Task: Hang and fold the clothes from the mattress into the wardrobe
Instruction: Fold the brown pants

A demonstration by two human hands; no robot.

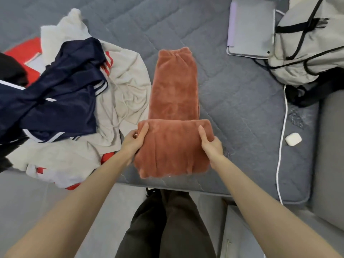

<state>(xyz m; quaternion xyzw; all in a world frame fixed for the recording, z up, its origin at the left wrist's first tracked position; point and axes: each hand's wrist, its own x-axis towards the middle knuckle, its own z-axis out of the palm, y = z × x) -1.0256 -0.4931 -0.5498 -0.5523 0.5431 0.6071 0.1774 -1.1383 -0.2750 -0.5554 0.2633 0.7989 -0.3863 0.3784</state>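
Far right: flat grey tablet in lilac case [251, 28] beside beige backpack with black straps [305, 43]; nearer, thin white cable [283, 135] and small white earbud case [293, 139].

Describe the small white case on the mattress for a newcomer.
Start at the grey quilted mattress and go to its right side, below the beige backpack. Just right of the long white cable lies the earbud case. It is the only small, rounded, white thing there.

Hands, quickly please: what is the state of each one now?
Left hand: closed, gripping the left edge of the folded rust fleece garment.
Right hand: closed, gripping its right edge.
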